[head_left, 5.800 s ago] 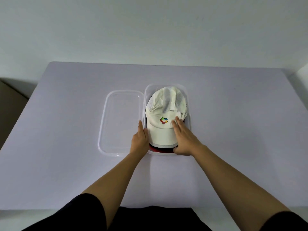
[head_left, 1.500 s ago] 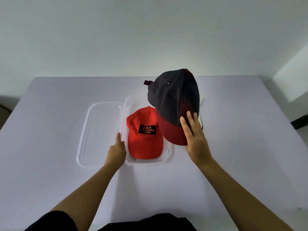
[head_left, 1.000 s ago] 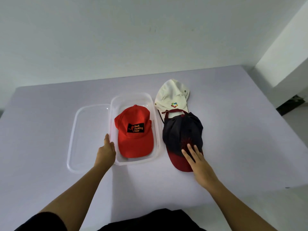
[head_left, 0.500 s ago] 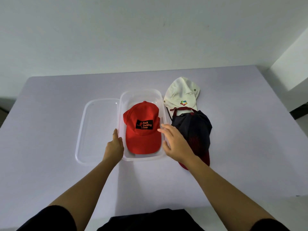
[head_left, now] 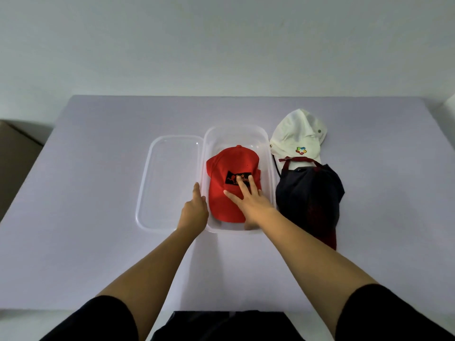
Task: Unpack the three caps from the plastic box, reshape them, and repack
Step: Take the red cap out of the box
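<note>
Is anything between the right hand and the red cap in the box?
Nothing visible. The right hand rests on the red cap, the box is open, and its lid lies to the left.

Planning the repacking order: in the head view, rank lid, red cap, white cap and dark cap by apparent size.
1. lid
2. dark cap
3. red cap, partly under the right hand
4. white cap, unsure: farther off, partly under the dark cap
</note>
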